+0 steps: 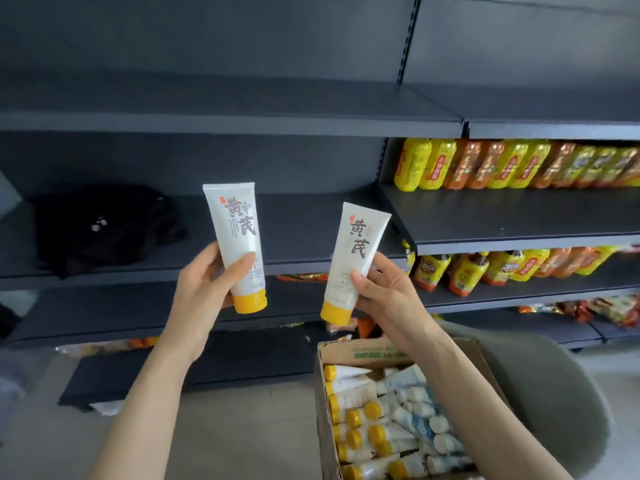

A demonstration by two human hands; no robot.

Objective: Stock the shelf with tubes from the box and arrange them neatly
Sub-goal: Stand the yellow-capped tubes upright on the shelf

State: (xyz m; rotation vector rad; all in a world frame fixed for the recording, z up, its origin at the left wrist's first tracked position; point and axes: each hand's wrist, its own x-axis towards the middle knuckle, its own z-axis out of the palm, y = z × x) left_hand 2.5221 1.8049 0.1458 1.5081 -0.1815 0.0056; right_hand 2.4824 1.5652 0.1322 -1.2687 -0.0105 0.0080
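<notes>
As both arms rose before the shelf (301, 230), the left hand (204, 289) and right hand (384, 299) each held a tube.
The left pinched the upright tube (239, 244) above its yellow cap. The right curled around the tilted tube (353, 258), cap down. More tubes (391, 420) lay in the box (320, 393) below, and a dark bundle (100, 230), possibly cloth, sat on the shelf.

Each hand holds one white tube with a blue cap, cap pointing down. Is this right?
No: the caps are yellow, not blue. The head view shows the left hand and right hand each holding one white tube, cap down.
</notes>
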